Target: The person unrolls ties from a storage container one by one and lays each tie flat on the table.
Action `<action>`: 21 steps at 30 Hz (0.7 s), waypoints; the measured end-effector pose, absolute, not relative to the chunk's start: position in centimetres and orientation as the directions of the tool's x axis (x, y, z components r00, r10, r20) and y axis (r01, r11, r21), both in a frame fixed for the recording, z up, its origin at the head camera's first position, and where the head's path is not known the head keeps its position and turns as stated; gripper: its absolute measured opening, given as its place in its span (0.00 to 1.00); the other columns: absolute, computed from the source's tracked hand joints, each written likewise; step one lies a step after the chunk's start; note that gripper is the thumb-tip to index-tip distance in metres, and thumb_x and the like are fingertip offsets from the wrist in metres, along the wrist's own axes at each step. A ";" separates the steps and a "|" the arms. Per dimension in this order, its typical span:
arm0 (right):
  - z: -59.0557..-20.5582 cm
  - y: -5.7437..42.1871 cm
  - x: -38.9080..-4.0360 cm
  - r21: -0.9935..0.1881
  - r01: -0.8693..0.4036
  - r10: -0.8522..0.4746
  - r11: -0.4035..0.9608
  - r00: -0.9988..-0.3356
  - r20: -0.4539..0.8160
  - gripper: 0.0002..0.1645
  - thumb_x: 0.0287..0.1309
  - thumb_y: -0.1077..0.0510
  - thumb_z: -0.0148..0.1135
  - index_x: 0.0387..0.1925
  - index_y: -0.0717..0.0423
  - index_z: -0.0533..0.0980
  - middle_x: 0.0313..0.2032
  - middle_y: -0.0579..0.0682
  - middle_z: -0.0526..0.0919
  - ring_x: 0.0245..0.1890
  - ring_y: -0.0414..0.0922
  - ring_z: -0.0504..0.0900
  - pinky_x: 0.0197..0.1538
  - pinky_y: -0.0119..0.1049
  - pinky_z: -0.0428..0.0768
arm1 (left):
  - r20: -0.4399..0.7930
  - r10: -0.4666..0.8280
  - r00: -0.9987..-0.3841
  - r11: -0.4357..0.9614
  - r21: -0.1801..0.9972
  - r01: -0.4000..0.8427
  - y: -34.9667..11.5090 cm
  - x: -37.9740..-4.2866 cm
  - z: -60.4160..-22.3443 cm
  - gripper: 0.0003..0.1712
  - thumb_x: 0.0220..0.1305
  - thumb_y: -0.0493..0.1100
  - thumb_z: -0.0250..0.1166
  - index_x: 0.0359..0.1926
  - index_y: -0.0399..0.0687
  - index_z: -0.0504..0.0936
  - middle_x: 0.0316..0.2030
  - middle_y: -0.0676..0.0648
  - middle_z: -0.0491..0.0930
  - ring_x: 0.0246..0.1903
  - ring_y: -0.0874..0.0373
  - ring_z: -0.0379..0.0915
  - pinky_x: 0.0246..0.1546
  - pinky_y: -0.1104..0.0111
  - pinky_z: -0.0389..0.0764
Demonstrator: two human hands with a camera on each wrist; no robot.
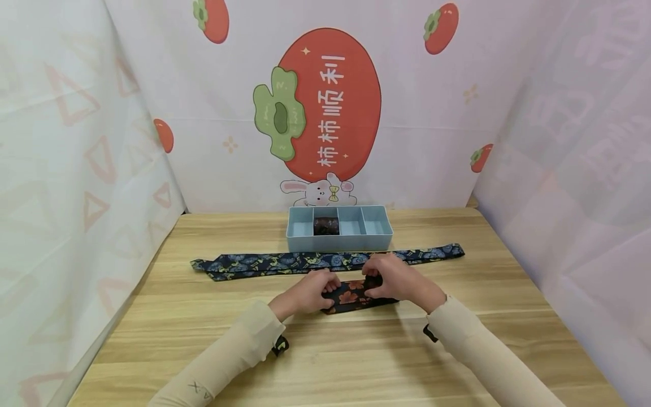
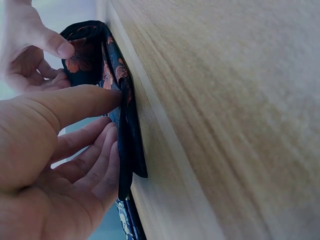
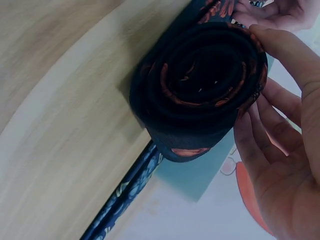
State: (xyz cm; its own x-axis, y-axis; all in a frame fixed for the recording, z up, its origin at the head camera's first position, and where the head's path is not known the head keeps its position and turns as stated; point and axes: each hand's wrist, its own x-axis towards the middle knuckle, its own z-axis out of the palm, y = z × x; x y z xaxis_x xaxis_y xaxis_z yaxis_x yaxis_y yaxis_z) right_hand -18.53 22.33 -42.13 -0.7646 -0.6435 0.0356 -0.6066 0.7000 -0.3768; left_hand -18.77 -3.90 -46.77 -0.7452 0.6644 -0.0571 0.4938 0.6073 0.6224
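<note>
A dark necktie with orange-red flowers point(image 1: 348, 297) lies partly rolled on the table in front of me. My right hand point(image 1: 395, 278) grips its rolled end point(image 3: 200, 95), thumb and fingers on the outside of the coil. The coil's spiral layers show clearly in the right wrist view. At the flat end, my left hand point(image 1: 309, 291) pinches the fabric, thumb on one face and fingers at the other side. Just behind both hands a navy necktie with blue and yellow patterning point(image 1: 290, 263) is stretched sideways, folded lengthwise.
A light blue box point(image 1: 339, 243) with several compartments stands behind the navy necktie. One dark rolled necktie point(image 1: 326, 226) sits in its second compartment from the left. Patterned white cloth point(image 1: 427, 158) walls in the wooden table point(image 1: 346, 362) at the back and sides.
</note>
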 end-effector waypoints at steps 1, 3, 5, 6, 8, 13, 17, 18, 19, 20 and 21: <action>-42.1 22.5 -18.5 -0.373 -0.607 -0.640 0.701 -0.767 0.045 0.21 0.55 0.53 0.82 0.47 0.57 0.85 0.43 0.50 0.87 0.40 0.42 0.83 0.45 0.40 0.85 | -0.056 0.665 -0.745 0.608 0.621 0.495 -3.9 -18.8 -46.8 0.19 0.64 0.33 0.74 0.55 0.38 0.83 0.50 0.42 0.83 0.47 0.52 0.82 0.52 0.60 0.85; -42.1 22.9 -18.4 -0.368 -0.604 -0.630 0.707 -0.774 0.061 0.20 0.55 0.53 0.82 0.46 0.56 0.85 0.42 0.49 0.87 0.39 0.41 0.83 0.44 0.40 0.85 | -0.055 0.665 -0.745 0.608 0.618 0.498 -3.9 -18.8 -46.8 0.19 0.64 0.32 0.73 0.55 0.37 0.83 0.50 0.42 0.83 0.47 0.52 0.82 0.52 0.60 0.85; -42.0 23.3 -18.4 -0.364 -0.601 -0.623 0.711 -0.779 0.070 0.19 0.54 0.54 0.82 0.45 0.56 0.85 0.41 0.48 0.86 0.38 0.40 0.82 0.43 0.40 0.85 | -0.056 0.665 -0.745 0.610 0.617 0.498 -3.8 -18.7 -46.7 0.19 0.64 0.32 0.73 0.56 0.37 0.83 0.50 0.42 0.83 0.47 0.52 0.82 0.53 0.60 0.85; -42.0 23.6 -18.3 -0.360 -0.599 -0.618 0.715 -0.783 0.075 0.19 0.54 0.54 0.82 0.45 0.56 0.86 0.40 0.48 0.86 0.38 0.40 0.82 0.43 0.40 0.85 | -0.056 0.665 -0.745 0.611 0.615 0.498 -3.8 -18.7 -46.7 0.19 0.65 0.32 0.73 0.56 0.37 0.83 0.50 0.42 0.83 0.47 0.52 0.81 0.53 0.60 0.85; -42.0 24.1 -18.3 -0.349 -0.600 -0.612 0.720 -0.786 0.087 0.18 0.54 0.54 0.82 0.44 0.55 0.86 0.39 0.47 0.85 0.37 0.39 0.81 0.42 0.39 0.85 | -0.058 0.666 -0.744 0.611 0.615 0.499 -3.8 -18.7 -46.6 0.19 0.65 0.32 0.73 0.56 0.37 0.83 0.50 0.42 0.83 0.47 0.52 0.81 0.53 0.60 0.85; -41.6 25.3 -18.1 -0.334 -0.591 -0.598 0.734 -0.796 0.094 0.17 0.54 0.55 0.81 0.44 0.55 0.86 0.39 0.46 0.86 0.36 0.39 0.81 0.40 0.38 0.84 | -0.060 0.667 -0.743 0.614 0.609 0.502 -3.8 -18.7 -46.7 0.19 0.65 0.33 0.73 0.56 0.38 0.83 0.50 0.42 0.83 0.47 0.52 0.81 0.53 0.59 0.85; -41.3 26.2 -18.0 -0.330 -0.590 -0.592 0.737 -0.799 0.104 0.17 0.54 0.57 0.81 0.44 0.56 0.86 0.39 0.47 0.86 0.36 0.40 0.83 0.39 0.38 0.85 | -0.067 0.667 -0.742 0.616 0.610 0.499 -3.8 -18.7 -46.7 0.19 0.65 0.33 0.73 0.56 0.38 0.83 0.51 0.42 0.83 0.48 0.52 0.82 0.53 0.59 0.85; -41.2 26.5 -17.9 -0.325 -0.590 -0.590 0.739 -0.800 0.108 0.17 0.54 0.57 0.81 0.44 0.56 0.86 0.39 0.46 0.86 0.36 0.40 0.84 0.39 0.37 0.85 | -0.068 0.667 -0.742 0.615 0.611 0.498 -3.8 -18.7 -46.7 0.19 0.65 0.33 0.73 0.56 0.38 0.83 0.51 0.42 0.83 0.48 0.52 0.82 0.53 0.59 0.85; -41.1 26.7 -17.9 -0.321 -0.589 -0.588 0.741 -0.801 0.112 0.17 0.54 0.57 0.81 0.44 0.56 0.86 0.39 0.46 0.86 0.36 0.41 0.84 0.39 0.37 0.86 | -0.069 0.668 -0.741 0.615 0.612 0.497 -3.8 -18.7 -46.8 0.19 0.65 0.33 0.73 0.56 0.38 0.83 0.51 0.42 0.84 0.48 0.52 0.82 0.53 0.59 0.85; -41.1 27.0 -17.9 -0.317 -0.592 -0.589 0.741 -0.800 0.118 0.16 0.53 0.57 0.81 0.43 0.56 0.86 0.38 0.46 0.86 0.36 0.41 0.85 0.39 0.37 0.86 | -0.069 0.669 -0.740 0.614 0.611 0.499 -3.9 -18.8 -46.8 0.19 0.65 0.33 0.73 0.56 0.38 0.83 0.51 0.42 0.84 0.48 0.52 0.82 0.53 0.60 0.85; -41.0 27.2 -17.8 -0.313 -0.590 -0.585 0.745 -0.802 0.120 0.16 0.53 0.57 0.81 0.43 0.56 0.86 0.38 0.46 0.86 0.36 0.42 0.85 0.39 0.38 0.86 | -0.071 0.669 -0.740 0.615 0.611 0.498 -3.9 -18.8 -46.8 0.19 0.66 0.33 0.73 0.56 0.39 0.83 0.51 0.42 0.84 0.48 0.52 0.82 0.53 0.61 0.85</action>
